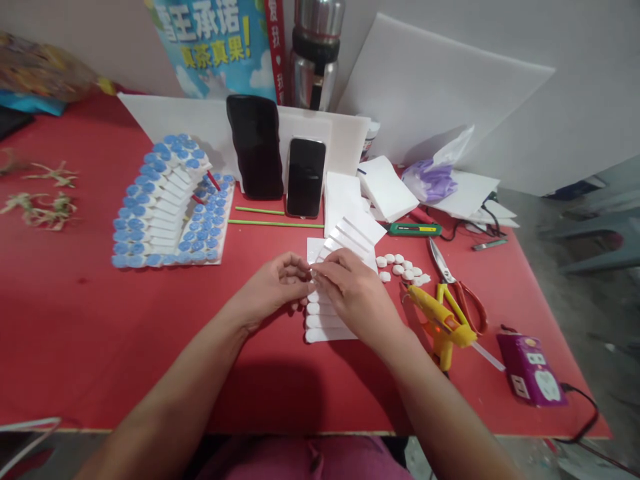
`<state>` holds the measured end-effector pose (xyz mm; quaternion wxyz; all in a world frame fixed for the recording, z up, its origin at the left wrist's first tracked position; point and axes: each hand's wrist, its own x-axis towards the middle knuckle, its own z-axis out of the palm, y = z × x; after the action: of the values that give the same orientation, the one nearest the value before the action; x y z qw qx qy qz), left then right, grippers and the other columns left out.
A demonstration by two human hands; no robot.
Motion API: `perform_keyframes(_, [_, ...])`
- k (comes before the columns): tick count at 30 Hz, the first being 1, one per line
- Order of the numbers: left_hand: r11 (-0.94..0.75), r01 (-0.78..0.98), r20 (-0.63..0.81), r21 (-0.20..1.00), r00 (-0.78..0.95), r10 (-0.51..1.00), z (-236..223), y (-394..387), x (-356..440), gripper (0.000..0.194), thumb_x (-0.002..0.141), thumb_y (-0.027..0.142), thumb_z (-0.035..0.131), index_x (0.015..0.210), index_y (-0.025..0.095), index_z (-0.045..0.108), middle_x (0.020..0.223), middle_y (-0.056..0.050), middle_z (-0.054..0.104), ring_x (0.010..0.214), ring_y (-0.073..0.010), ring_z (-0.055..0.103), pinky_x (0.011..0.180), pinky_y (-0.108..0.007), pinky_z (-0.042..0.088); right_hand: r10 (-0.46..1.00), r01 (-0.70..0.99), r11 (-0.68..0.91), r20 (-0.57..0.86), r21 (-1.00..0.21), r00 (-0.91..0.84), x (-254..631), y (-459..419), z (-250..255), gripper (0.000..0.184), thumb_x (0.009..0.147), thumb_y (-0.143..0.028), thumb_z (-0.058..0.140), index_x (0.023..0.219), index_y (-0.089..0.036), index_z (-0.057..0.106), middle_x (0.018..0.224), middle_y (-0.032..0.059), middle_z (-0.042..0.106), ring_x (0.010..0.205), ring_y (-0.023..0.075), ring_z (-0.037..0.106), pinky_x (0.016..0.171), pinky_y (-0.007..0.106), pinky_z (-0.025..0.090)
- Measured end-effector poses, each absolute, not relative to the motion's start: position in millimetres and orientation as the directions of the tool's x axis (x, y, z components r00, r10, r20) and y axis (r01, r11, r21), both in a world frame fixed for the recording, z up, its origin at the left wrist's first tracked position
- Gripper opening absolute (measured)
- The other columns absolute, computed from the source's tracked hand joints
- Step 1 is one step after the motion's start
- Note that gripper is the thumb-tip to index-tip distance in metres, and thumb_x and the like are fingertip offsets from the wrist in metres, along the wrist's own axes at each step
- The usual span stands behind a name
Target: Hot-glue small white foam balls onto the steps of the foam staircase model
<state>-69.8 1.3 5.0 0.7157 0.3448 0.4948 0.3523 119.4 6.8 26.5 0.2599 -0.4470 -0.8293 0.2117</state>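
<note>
A white stepped foam-board model (331, 325) lies before me, with round white pieces (313, 320) lined up along its left edge. My left hand (283, 285) is at that edge, its thumb and forefinger pinched together with the other fingers curled. Over the steps rests my right hand (357, 293), its fingertips meeting the left ones at the edge. Whatever is pinched between them is mostly hidden; only a speck of white shows. Several loose white pieces (405, 268) lie to the right of the model.
On the right are a yellow glue gun (443, 320), red-handled scissors (467, 300), a green cutter (414, 229) and a purple box (533, 370). A blue-and-white stepped model (150, 207) stands left. Two phones (305, 177) lean on a white board (347, 137) behind green sticks (275, 223).
</note>
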Motion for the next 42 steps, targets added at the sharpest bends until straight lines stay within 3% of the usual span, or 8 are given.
perform_keyframes(4, [0.490, -0.135, -0.439, 0.861, 0.287, 0.851, 5.5, 1.6, -72.5, 0.036, 0.080, 0.032, 0.083, 0.102, 0.020, 0.058, 0.068, 0.002, 0.066, 0.057, -0.0131, 0.061, 0.049, -0.023, 0.045, 0.864, 0.633, 0.498, 0.275, -0.593, -0.422, 129.2, 2.5, 33.6, 0.028, 0.103, -0.016, 0.054, 0.124, -0.016, 0.072, 0.106, 0.0120, 0.072, 0.088, 0.0218, 0.070, 0.077, 0.033, 0.056])
perform_keyframes(10, [0.437, -0.107, -0.405, 0.893, 0.230, 0.885, -3.5, 3.7, -71.3, 0.029, 0.093, 0.046, 0.071, 0.095, 0.019, 0.061, 0.063, -0.001, 0.066, 0.052, -0.0133, 0.060, 0.045, -0.022, 0.042, 0.888, 0.619, 0.451, 0.257, -0.643, -0.380, 132.3, -0.6, 29.4, 0.025, 0.102, -0.016, 0.057, 0.121, -0.019, 0.073, 0.108, 0.0107, 0.074, 0.092, 0.0217, 0.072, 0.082, 0.033, 0.057])
perform_keyframes(14, [0.437, -0.121, -0.406, 0.891, 0.219, 0.888, -3.8, 3.3, -68.8, 0.030, 0.090, 0.045, 0.076, 0.094, 0.018, 0.062, 0.062, 0.000, 0.066, 0.047, -0.0105, 0.055, 0.042, -0.020, 0.040, 0.890, 0.647, 0.449, 0.245, -0.616, -0.384, 127.2, 1.5, 24.9, 0.026, 0.102, -0.017, 0.057, 0.124, -0.018, 0.072, 0.111, 0.0122, 0.073, 0.096, 0.0234, 0.072, 0.084, 0.034, 0.057])
perform_keyframes(18, [0.432, -0.121, -0.406, 0.894, 0.187, 0.894, 0.7, 1.5, -66.1, 0.030, 0.085, 0.040, 0.081, 0.094, 0.018, 0.063, 0.059, 0.002, 0.064, 0.046, -0.0090, 0.053, 0.041, -0.018, 0.038, 0.891, 0.686, 0.451, 0.243, -0.571, -0.384, 124.0, 0.9, 24.1, 0.025, 0.103, -0.020, 0.057, 0.122, -0.018, 0.073, 0.106, 0.0107, 0.072, 0.089, 0.0223, 0.072, 0.077, 0.031, 0.055])
perform_keyframes(31, [0.421, -0.112, -0.404, 0.900, 0.144, 0.903, 0.3, 0.8, -63.5, 0.027, 0.084, 0.037, 0.081, 0.086, 0.018, 0.061, 0.053, 0.006, 0.056, 0.041, -0.0064, 0.045, 0.040, -0.018, 0.036, 0.872, 0.691, 0.490, 0.308, -0.531, -0.382, 123.0, -0.1, 18.7, 0.023, 0.104, -0.020, 0.058, 0.114, -0.015, 0.078, 0.098, 0.0097, 0.073, 0.082, 0.0208, 0.071, 0.068, 0.030, 0.052])
perform_keyframes(37, [0.432, -0.114, -0.414, 0.895, 0.155, 0.897, 3.4, 2.0, -67.4, 0.041, 0.088, 0.037, 0.077, 0.115, 0.022, 0.049, 0.066, 0.005, 0.066, 0.044, -0.0135, 0.059, 0.037, -0.022, 0.042, 0.871, 0.670, 0.491, 0.318, -0.556, -0.375, 123.8, -0.5, 19.1, 0.020, 0.102, -0.018, 0.060, 0.112, -0.015, 0.077, 0.098, 0.0094, 0.072, 0.080, 0.0200, 0.070, 0.069, 0.029, 0.051])
perform_keyframes(40, [0.453, -0.132, -0.435, 0.882, 0.148, 0.888, 4.7, 3.4, -69.8, 0.034, 0.091, 0.035, 0.069, 0.114, 0.024, 0.047, 0.084, -0.001, 0.073, 0.050, -0.0178, 0.068, 0.036, -0.024, 0.044, 0.871, 0.667, 0.491, 0.318, -0.561, -0.373, 124.2, -0.4, 18.4, 0.021, 0.102, -0.018, 0.059, 0.112, -0.016, 0.077, 0.098, 0.0091, 0.072, 0.080, 0.0199, 0.070, 0.069, 0.029, 0.051])
perform_keyframes(42, [0.453, -0.134, -0.437, 0.881, 0.134, 0.889, 4.7, 4.5, -71.8, 0.025, 0.091, 0.031, 0.066, 0.108, 0.023, 0.049, 0.086, -0.001, 0.072, 0.051, -0.0162, 0.067, 0.037, -0.023, 0.044, 0.872, 0.662, 0.489, 0.325, -0.568, -0.365, 124.1, -0.3, 18.0, 0.021, 0.102, -0.019, 0.059, 0.112, -0.015, 0.077, 0.097, 0.0092, 0.072, 0.081, 0.0203, 0.070, 0.068, 0.029, 0.051])
